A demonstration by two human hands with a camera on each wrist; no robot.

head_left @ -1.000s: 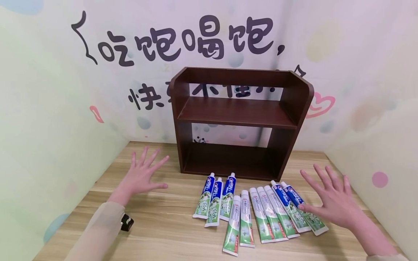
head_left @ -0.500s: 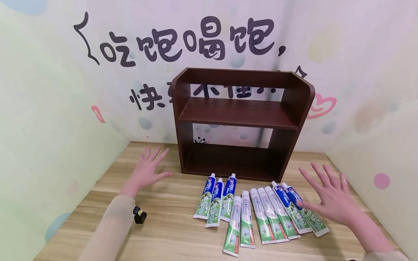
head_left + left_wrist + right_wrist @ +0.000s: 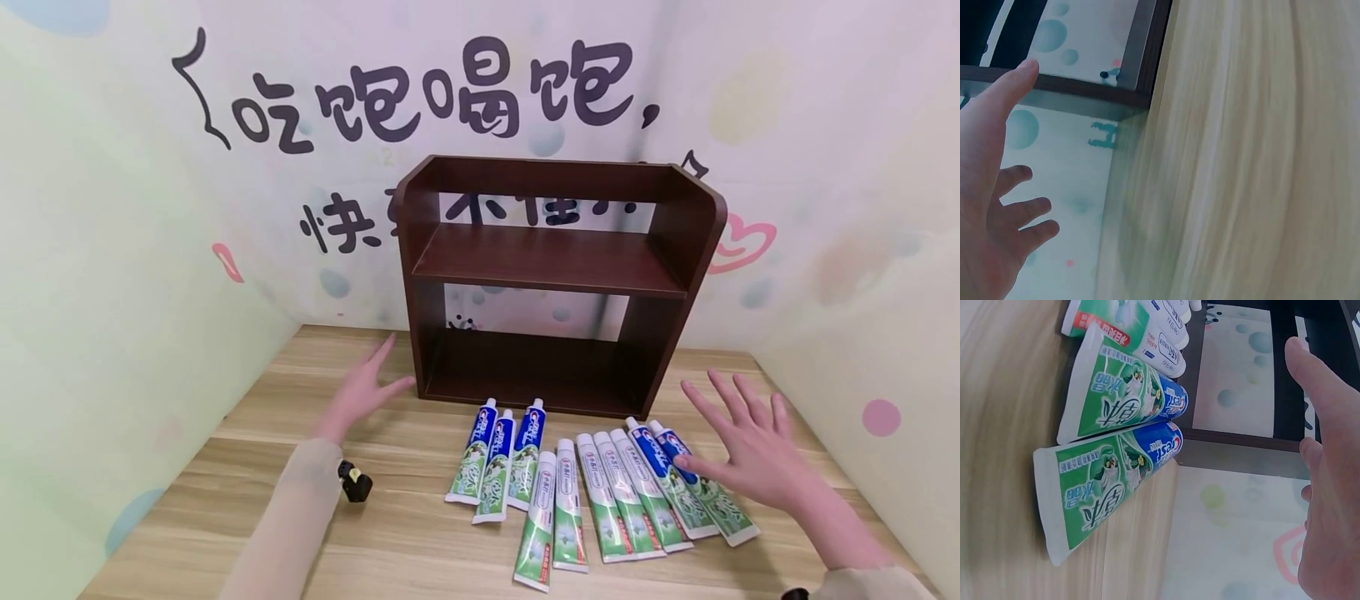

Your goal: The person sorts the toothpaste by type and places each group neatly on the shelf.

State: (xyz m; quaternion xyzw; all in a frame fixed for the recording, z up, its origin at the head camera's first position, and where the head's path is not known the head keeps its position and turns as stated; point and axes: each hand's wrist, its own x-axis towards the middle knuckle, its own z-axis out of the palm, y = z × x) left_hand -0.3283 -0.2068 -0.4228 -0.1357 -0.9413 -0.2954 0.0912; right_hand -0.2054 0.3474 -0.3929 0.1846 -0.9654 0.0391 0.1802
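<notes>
My left hand (image 3: 363, 392), turned edge-on with thumb and fingers extended, is beside the lower left side of a dark brown two-tier shelf (image 3: 551, 258). The left wrist view shows the same hand (image 3: 997, 187) with nothing in it. Over on the right, my right hand (image 3: 761, 454) hovers with spread fingers, its thumb overlapping a blue-and-green toothpaste tube (image 3: 708, 492) in the head view. Another such toothpaste tube (image 3: 1125, 400) lies alongside. Several white-and-green toothpaste tubes (image 3: 536, 525) lie mid-table, and three blue-and-green tubes (image 3: 495, 471) lie left of them.
The shelf stands at the back of a wood-grain table (image 3: 420, 550), close to a printed wall hanging (image 3: 337, 167). Pale side panels (image 3: 97, 292) enclose the table left and right. A small black device (image 3: 356, 482) sits at my left wrist.
My left hand has moved right toward the shelf and turned from palm-down with spread fingers to edge-on. The right hand has shifted slightly left; the tubes and shelf stay put.
</notes>
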